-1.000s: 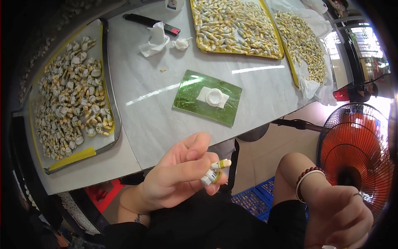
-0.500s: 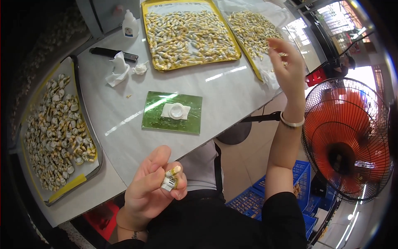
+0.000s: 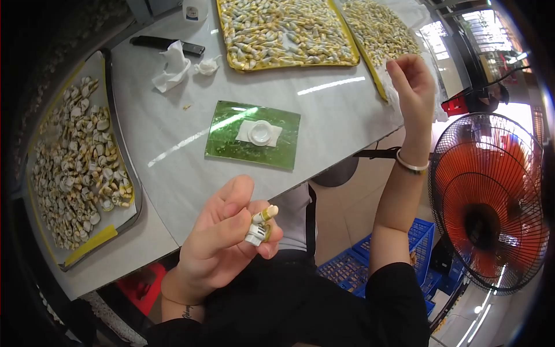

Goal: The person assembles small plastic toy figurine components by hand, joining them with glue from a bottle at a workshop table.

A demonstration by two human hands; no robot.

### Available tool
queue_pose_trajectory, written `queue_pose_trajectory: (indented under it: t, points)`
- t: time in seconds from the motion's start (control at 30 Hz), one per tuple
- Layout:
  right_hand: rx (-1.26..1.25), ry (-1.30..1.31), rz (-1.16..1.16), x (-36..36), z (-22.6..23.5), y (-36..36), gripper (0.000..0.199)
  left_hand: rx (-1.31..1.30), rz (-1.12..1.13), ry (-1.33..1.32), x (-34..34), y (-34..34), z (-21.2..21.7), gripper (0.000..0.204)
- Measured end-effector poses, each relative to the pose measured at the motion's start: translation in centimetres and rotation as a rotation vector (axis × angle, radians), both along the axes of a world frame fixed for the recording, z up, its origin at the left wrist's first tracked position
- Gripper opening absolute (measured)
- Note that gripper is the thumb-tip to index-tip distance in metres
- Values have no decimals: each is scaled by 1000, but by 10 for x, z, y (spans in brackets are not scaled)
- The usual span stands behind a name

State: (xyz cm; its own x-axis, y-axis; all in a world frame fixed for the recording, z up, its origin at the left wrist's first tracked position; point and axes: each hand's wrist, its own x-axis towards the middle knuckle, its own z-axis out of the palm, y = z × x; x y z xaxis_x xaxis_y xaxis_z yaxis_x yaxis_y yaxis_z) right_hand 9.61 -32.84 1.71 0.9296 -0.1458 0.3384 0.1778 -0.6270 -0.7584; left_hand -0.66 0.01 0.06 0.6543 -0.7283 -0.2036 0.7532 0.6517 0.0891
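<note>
My left hand [image 3: 222,231] is closed on a small white-and-yellow painted piece [image 3: 260,226], gripped between thumb and fingers. It has dark marks on its white side and a pale rounded tip. My right hand [image 3: 415,87] is raised at the near edge of the far-right tray [image 3: 376,75], its fingers curled and pinched together; whatever they hold, if anything, does not show. Between the hands lies a green board [image 3: 231,136] with a folded white tissue [image 3: 276,136] on it. A small round white dish [image 3: 261,133] rests on the tissue.
A yellow-rimmed tray [image 3: 272,68] of slim pieces stands at the back. At left is a tray [image 3: 95,237] of chunkier ones. A black tool [image 3: 167,44], crumpled tissues [image 3: 173,68] and a white bottle [image 3: 195,10] lie behind the board. A fan [image 3: 491,208] stands right, above blue crates [image 3: 347,269].
My view has shifted, so the table things sit higher in it. The left hand still grips its piece. My right hand's fingers have curled together beside the right tray.
</note>
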Motion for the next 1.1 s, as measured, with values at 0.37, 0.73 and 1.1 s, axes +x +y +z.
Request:
queue_pose_trajectory:
  t: [0.37,0.73,1.1]
  points:
    - [-326,-29,569,-42,10,120,17,50,59,-75,0,4,-3,28]
    - [-532,-186,733,-31,2,128,16,53,130,-90,1,9,-4,27]
    - [-129,-174,554,-58,15,134,19,145,300,-294,-3,6,-12,36]
